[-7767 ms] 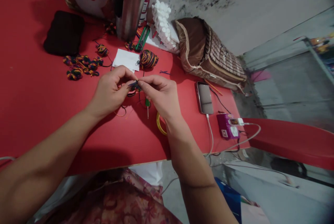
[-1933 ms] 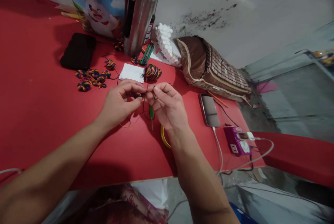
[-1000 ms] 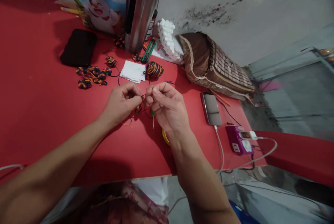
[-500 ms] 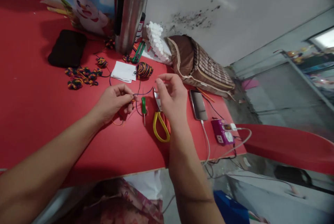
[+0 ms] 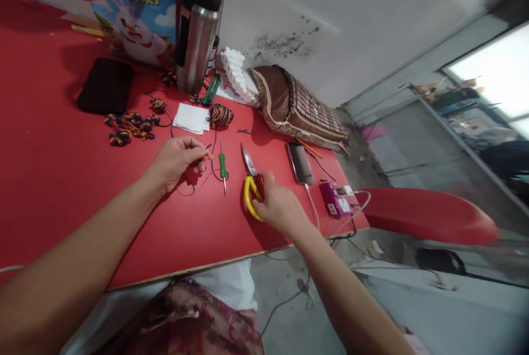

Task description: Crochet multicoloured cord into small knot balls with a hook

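Right hand (image 5: 279, 204) on scissors (image 5: 252, 171), nearer edge (image 5: 264, 252)

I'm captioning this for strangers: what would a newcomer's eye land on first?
Probably the bright red table, spreading across the left and middle. On it, the right hand touches scissors with a yellow loop, while the left hand, further left, pinches yarn. A tall steel bottle stands behind, beside a cartoon-printed bag.

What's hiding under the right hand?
The right hand partly covers the scissors: the blades and most of the yellow handle show. Anything else under there can't be seen.
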A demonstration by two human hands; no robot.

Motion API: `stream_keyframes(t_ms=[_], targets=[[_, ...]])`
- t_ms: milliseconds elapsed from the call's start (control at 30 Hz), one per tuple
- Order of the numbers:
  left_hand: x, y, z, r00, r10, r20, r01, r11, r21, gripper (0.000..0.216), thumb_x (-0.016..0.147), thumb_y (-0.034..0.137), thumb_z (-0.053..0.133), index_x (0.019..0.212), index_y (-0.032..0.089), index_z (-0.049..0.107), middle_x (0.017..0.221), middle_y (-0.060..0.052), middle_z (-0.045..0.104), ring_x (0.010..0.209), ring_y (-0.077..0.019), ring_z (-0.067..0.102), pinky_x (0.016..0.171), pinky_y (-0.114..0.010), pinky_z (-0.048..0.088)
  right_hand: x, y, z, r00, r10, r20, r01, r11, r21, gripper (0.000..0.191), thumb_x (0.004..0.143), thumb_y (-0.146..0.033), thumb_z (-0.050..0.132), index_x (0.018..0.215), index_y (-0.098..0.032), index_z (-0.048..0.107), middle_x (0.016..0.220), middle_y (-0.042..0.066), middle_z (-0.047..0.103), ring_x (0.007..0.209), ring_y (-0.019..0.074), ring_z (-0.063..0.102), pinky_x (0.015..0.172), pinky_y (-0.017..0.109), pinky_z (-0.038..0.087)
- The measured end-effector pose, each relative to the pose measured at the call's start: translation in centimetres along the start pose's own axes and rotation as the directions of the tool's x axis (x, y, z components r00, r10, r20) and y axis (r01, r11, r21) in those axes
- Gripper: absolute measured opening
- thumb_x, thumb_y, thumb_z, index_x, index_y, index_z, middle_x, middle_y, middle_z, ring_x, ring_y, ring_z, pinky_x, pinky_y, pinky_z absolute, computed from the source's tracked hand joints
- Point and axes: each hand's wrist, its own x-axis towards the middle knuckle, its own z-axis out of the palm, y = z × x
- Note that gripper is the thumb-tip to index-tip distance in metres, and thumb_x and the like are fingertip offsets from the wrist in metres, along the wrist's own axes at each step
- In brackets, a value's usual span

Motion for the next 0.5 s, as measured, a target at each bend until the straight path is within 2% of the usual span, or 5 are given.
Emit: stream_keyframes(t_ms=[100, 167, 233, 267, 500], targets=[[0.0, 0.0, 0.0, 1.000, 0.006, 0.009, -0.006, 1.000, 0.000, 0.015, 0.070, 0.010, 0.080, 0.062, 0.015, 0.069, 0.061, -0.005, 0.071, 0.047, -0.0084, 0.058, 0.044, -0.019, 0.046, 0.3, 2.0, 0.3, 1.000, -0.023, 0.003, 0.020, 0.916, 0.401, 0.045, 0.090, -0.023, 0.067, 0.134, -0.018, 0.056, 0.090, 0.007, 0.072, 0.082, 0.0284, 0.073, 0.071, 0.035, 0.044], [-0.1, -0.1, 0.0, 1.000, 0.002, 0.030, -0.002, 1.000, 0.008, 0.014, 0.070, 0.011, 0.081, 0.062, 0.016, 0.070, 0.058, -0.004, 0.069, 0.047, -0.0090, 0.058, 0.045, -0.019, 0.048, -0.2, 3.1, 0.7, 0.993, -0.117, 0.004, 0.077, 0.675, 0.734, 0.044, 0.091, -0.037, 0.073, 0.127, -0.023, 0.053, 0.082, 0.000, 0.067, 0.074, 0.0251, 0.071, 0.072, 0.037, 0.050], [-0.2, -0.3, 0.0, 0.999, -0.010, 0.052, 0.009, 1.000, 0.022, 0.013, 0.071, 0.013, 0.081, 0.063, 0.016, 0.072, 0.054, -0.003, 0.066, 0.046, -0.0098, 0.057, 0.045, -0.020, 0.048, -1.1, 3.6, 1.0, 0.975, -0.217, -0.045, 0.143, 0.463, 0.875, 0.045, 0.095, -0.056, 0.073, 0.120, -0.025, 0.054, 0.079, -0.002, 0.066, 0.073, 0.0237, 0.071, 0.074, 0.038, 0.053], [-0.3, -0.3, 0.1, 0.998, -0.019, 0.060, 0.017, 0.999, 0.030, 0.011, 0.072, 0.015, 0.081, 0.064, 0.016, 0.073, 0.054, -0.003, 0.066, 0.045, -0.0102, 0.057, 0.044, -0.020, 0.048, -1.6, 3.6, 1.1, 0.963, -0.262, -0.060, 0.173, 0.431, 0.886, 0.046, 0.099, -0.064, 0.069, 0.119, -0.025, 0.056, 0.079, -0.001, 0.067, 0.074, 0.0227, 0.070, 0.074, 0.038, 0.053], [-0.5, -0.2, 0.2, 0.996, -0.039, 0.080, 0.034, 0.998, 0.056, 0.011, 0.072, 0.015, 0.083, 0.066, 0.015, 0.074, 0.056, -0.005, 0.068, 0.045, -0.0107, 0.058, 0.042, -0.018, 0.046, -3.3, 1.1, 0.9, 0.921, -0.389, -0.019, 0.239, 0.525, 0.817, 0.053, 0.094, -0.068, 0.081, 0.118, -0.025, 0.060, 0.078, -0.006, 0.056, 0.067, 0.0138, 0.054, 0.065, 0.030, 0.044]])
